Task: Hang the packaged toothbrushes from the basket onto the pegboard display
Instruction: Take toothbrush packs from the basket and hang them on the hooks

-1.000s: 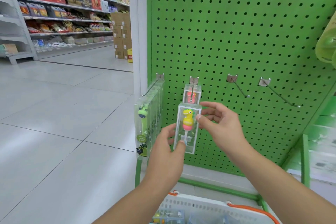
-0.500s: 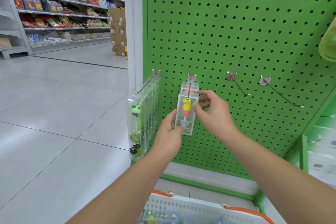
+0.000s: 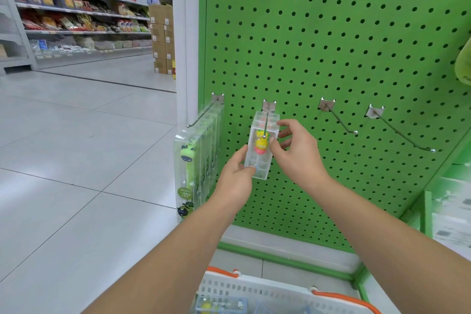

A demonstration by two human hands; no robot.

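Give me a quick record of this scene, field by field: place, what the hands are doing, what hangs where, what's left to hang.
place: shop aisle, green pegboard
left hand: holds the lower part of a clear yellow toothbrush pack
right hand: pinches the pack's right edge
pack: threaded on the second hook, whose tip shows in front of it
first hook: row of green toothbrush packs
third hook: bare
fourth hook: bare
basket: white, orange handles, at least one more pack inside

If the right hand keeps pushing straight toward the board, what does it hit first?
Probably the other clear package already hanging behind on the same hook, pressed by the yellow toothbrush package that the right hand holds; depth is unclear.
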